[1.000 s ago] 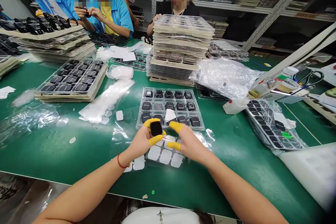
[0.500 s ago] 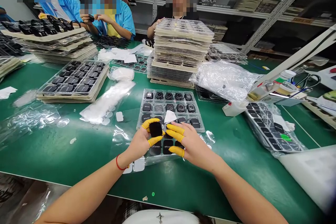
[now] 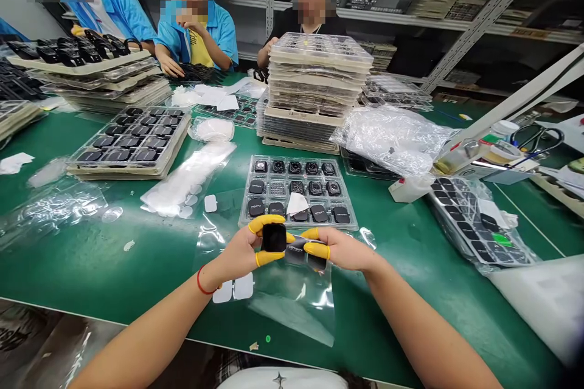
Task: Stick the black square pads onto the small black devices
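My left hand point(image 3: 246, 247), with yellow finger cots, grips a black square watch body point(image 3: 274, 237) by its edges, its dark glossy face turned up. Just to its right, my right hand point(image 3: 343, 248) pinches a strip of black printed stickers point(image 3: 297, 249) between thumb and finger, and the strip is lifted and tilted. The strip's left end comes close to the watch body; whether they touch I cannot tell. Beyond both hands lies a clear plastic tray point(image 3: 298, 161) of watch bodies, some covered by black printed squares. A white paper scrap point(image 3: 297, 204) rests on it.
Tall stacked trays point(image 3: 314, 91) stand behind, beside crumpled plastic wrap point(image 3: 392, 137). Another filled tray stack point(image 3: 130, 140) is at left. A clear film sheet point(image 3: 292, 316) and white square stickers point(image 3: 243, 286) lie in front. Bagged black pieces point(image 3: 474, 219) lie right. Co-workers sit across the table.
My right hand has closed on the sticker strip and raised it off the table, uncovering the clear sheet. My left hand has lowered slightly with the watch body. A co-worker's hand has dropped to the table.
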Action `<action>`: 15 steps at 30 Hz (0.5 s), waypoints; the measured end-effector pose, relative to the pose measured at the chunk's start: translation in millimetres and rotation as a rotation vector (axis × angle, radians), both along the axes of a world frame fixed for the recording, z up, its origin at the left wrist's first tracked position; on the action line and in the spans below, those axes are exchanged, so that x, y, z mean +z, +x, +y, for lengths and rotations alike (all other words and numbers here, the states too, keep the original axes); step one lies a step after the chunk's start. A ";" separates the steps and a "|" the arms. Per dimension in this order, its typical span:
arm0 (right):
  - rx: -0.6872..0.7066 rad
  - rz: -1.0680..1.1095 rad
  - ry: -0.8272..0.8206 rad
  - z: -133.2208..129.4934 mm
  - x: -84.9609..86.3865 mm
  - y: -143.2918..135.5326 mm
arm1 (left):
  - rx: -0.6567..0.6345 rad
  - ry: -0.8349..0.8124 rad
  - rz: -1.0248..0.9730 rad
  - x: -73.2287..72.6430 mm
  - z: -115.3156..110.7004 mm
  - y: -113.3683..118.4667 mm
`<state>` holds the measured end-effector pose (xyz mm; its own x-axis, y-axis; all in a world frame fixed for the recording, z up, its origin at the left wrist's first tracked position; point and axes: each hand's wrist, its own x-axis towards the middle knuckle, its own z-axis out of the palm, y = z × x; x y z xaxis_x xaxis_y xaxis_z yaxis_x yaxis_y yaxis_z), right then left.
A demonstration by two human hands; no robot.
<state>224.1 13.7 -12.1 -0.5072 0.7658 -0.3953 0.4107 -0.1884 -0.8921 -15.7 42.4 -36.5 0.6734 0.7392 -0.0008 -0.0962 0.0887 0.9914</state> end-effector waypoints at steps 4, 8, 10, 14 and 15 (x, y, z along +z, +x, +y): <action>-0.243 -0.045 0.211 -0.7 2.6 7.2 | 0.117 -0.085 -0.017 2.7 1.0 3.8; -0.403 -0.130 0.388 -3.9 2.5 8.6 | 0.166 -0.253 -0.097 5.1 7.0 3.4; -0.407 -0.190 0.516 -5.5 1.9 7.0 | 0.171 -0.310 -0.123 5.9 9.1 2.6; -0.395 -0.235 0.675 -6.1 0.5 5.9 | 0.144 -0.353 -0.172 8.2 10.3 1.4; -0.387 -0.235 0.721 -5.7 0.1 6.2 | 0.132 -0.365 -0.177 8.8 10.4 1.1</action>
